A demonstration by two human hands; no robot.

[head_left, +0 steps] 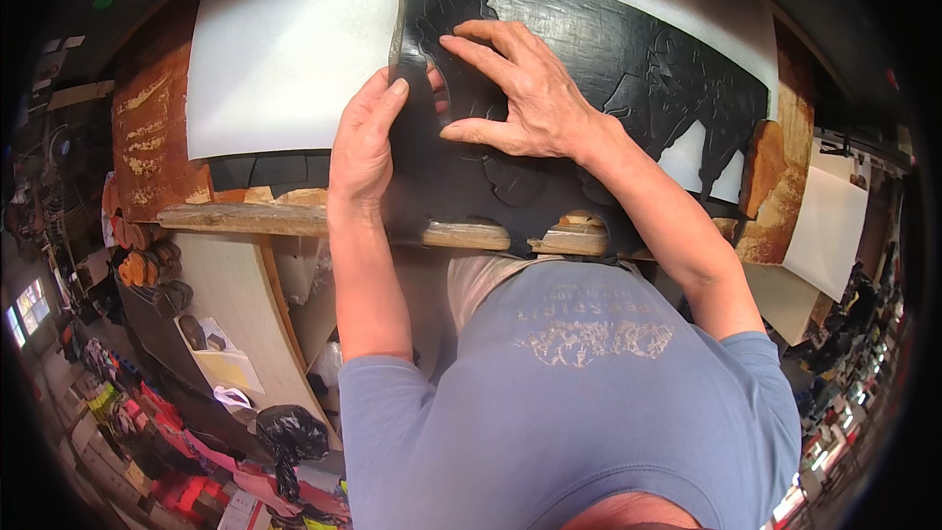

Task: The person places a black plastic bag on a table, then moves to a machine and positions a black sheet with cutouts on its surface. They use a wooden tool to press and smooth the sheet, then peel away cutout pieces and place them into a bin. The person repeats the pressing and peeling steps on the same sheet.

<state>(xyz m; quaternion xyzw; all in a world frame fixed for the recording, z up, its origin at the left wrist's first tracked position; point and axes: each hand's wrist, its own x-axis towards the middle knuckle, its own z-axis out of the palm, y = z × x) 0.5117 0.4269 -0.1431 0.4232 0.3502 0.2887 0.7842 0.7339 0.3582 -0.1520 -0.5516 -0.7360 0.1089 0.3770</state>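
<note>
A large black sheet, which looks like leather, (574, 34) lies across the worktable, with ragged cut-outs and shapes scored in its surface. My left hand (361, 147) grips its left edge, thumb on top. Fingers of that hand show through a hole in the sheet beside the thumb. Over the same hole my right hand (540, 103) is spread, thumb and fingers apart and nothing between them. Its fingertips are at the sheet's surface; whether they press on it I cannot tell. The sheet's lower edge hangs over the table's front edge, where more cut-outs show.
A white board (285, 69) lies under the sheet on the worn brown table (147, 137). Flat black pieces (270, 171) lie at its front left, and a brown wooden block (761, 169) stands at the right. Below left are a black plastic bag (291, 432) and cluttered shelves.
</note>
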